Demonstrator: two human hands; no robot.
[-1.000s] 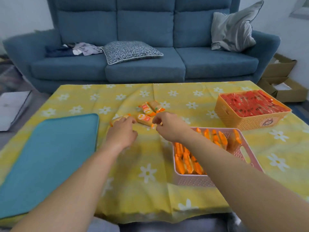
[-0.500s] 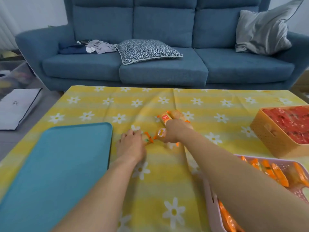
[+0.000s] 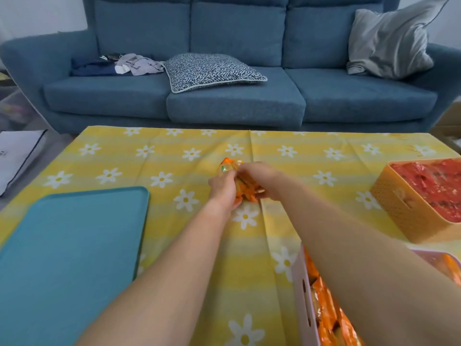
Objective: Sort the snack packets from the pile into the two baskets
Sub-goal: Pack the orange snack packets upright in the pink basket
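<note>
Nearest, below and right of the grip: pink basket, rim at the frame's lower edge, packed with orange packets. Right forearm crosses over it.

Left of the grip, nearer the body: teal tray, flat on the yellow daisy cloth, nothing on it.

The grip itself, mid-table: left hand and right hand closed in from either side on a small bundle of orange snack packets, the last of the pile. One more packet end pokes out just beyond the left fingertips. Both hands curl around the bundle; how many packets each one holds cannot be told, as the fingers cover most of it.

Right of the grip, a little farther: orange basket, full of red packets.

Beyond everything: blue sofa, cushions, some clothes.

Handling, as judged: packets look light, foil-wrapped, slick and crinkly, soft contents likely to crush under a hard squeeze. A loose stack will slide apart. Better to pinch across the flat faces mid-length, or cup from both sides. Colour suggests they belong in the pink basket.
</note>
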